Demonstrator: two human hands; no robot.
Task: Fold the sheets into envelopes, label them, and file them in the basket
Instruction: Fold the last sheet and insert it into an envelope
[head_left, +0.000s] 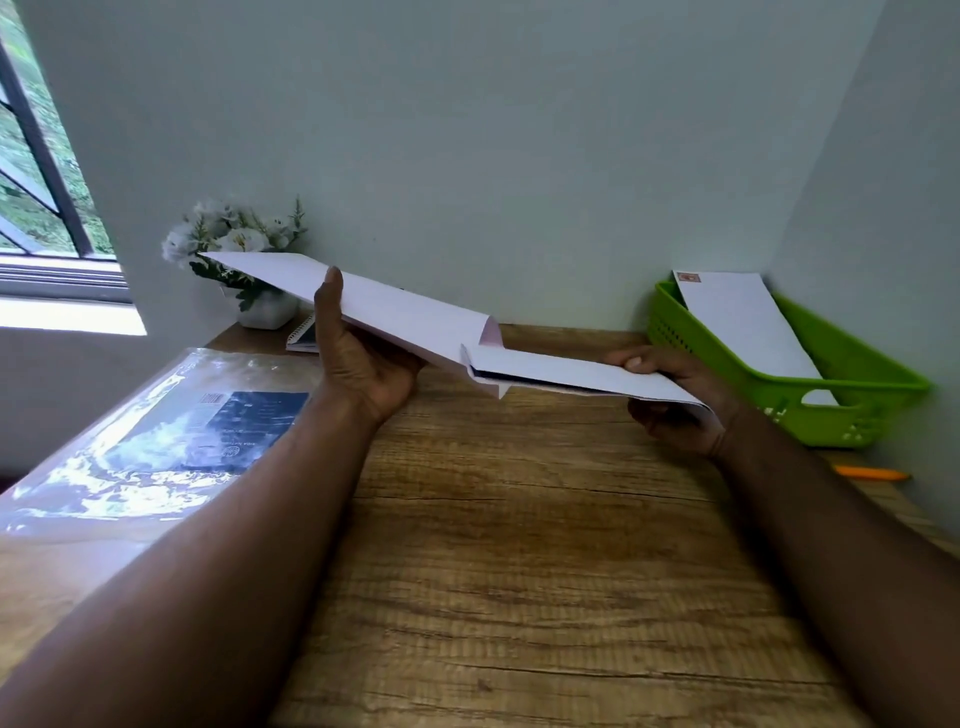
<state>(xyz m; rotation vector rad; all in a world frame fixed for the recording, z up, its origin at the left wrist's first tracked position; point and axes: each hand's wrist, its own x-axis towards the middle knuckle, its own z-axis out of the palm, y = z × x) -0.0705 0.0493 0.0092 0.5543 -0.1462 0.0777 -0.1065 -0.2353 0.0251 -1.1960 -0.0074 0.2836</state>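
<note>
Both my arms reach forward over the table (519, 571). Left hand (363, 358) grips the folded sheet (395, 306) from below, thumb up against its near edge; right hand (670, 395) pinches its lower end, thumb on top. Held in the air, its long axis slants from far-left, high, down to right. Beyond, the green basket (852, 384) holds an envelope (743, 322).

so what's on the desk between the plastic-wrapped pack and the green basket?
Head view: only bare wooden desk. Between the plastic-wrapped pack and the green basket, the folded sheet is held above it by the left hand and right hand.
</note>
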